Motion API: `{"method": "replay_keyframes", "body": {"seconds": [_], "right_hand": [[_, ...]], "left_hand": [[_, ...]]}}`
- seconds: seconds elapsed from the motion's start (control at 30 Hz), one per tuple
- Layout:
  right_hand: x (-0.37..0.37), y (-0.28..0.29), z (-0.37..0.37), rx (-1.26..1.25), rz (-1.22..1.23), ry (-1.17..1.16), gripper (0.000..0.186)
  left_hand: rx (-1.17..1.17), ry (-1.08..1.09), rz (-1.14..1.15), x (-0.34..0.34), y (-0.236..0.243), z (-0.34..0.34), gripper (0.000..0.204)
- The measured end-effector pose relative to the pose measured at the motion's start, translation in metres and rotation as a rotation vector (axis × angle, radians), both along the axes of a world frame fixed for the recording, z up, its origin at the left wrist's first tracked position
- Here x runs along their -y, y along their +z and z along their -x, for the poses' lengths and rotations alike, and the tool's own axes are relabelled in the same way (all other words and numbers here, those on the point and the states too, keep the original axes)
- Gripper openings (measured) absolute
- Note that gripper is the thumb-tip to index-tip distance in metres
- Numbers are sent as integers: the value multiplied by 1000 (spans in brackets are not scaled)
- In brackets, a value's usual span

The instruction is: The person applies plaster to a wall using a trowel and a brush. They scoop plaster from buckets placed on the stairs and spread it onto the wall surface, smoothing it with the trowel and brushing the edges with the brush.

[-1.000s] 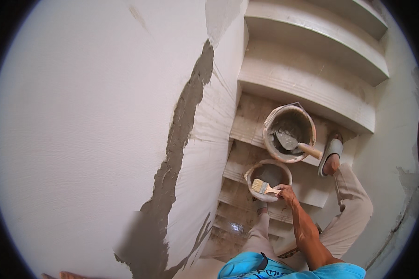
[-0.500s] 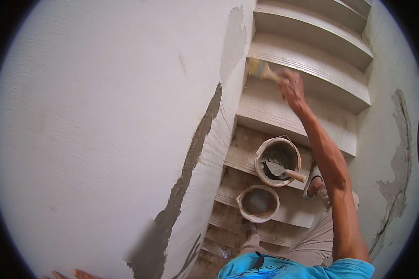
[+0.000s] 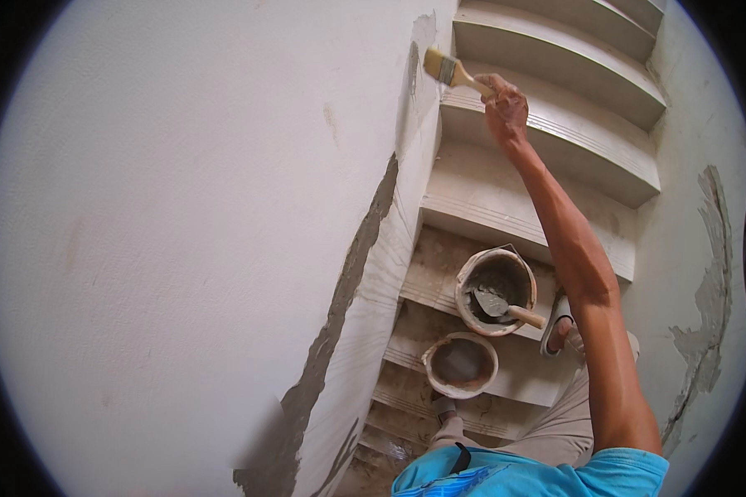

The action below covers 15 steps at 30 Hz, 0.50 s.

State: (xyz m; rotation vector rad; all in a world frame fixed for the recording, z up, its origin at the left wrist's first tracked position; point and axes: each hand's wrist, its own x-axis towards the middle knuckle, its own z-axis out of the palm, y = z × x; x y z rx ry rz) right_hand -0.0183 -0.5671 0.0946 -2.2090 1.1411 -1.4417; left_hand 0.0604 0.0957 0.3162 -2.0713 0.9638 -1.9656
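Observation:
My right hand (image 3: 504,103) is closed around the handle of a paintbrush (image 3: 448,69) with pale bristles and a metal band. The bristles are close beside the upper end of a grey, rough-edged strip (image 3: 355,257) in the white left wall. A dark, wet-looking streak (image 3: 412,70) shows there; whether the bristles touch the wall I cannot tell. My left hand is out of view. Below my right arm stands a bucket (image 3: 462,290) with grey mortar inside, and a trowel (image 3: 522,315) rests in it. A smaller bucket (image 3: 428,361) holds murky liquid.
Concrete stairs (image 3: 547,178) rise away ahead, between two walls. Both buckets stand on lower steps, next to my feet (image 3: 558,331). The right wall (image 3: 671,248) has a long crack within a grey chipped patch (image 3: 709,331).
My right hand has carried the brush up and slightly left, from above a step to beside the wall. The upper wall patch has darkened. My left fingers have left the lower left edge.

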Motion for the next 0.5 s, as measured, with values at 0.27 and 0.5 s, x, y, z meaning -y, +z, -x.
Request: {"method": "replay_keyframes", "body": {"seconds": [0.27,0.5], "right_hand": [[-62,-46,-34,-94,102,51,38],[-92,-71,6,71,6,142,40]], "left_hand": [[5,18,-2,4,-1,0,55],[18,-39,-26,4,1,-2,54]]}}
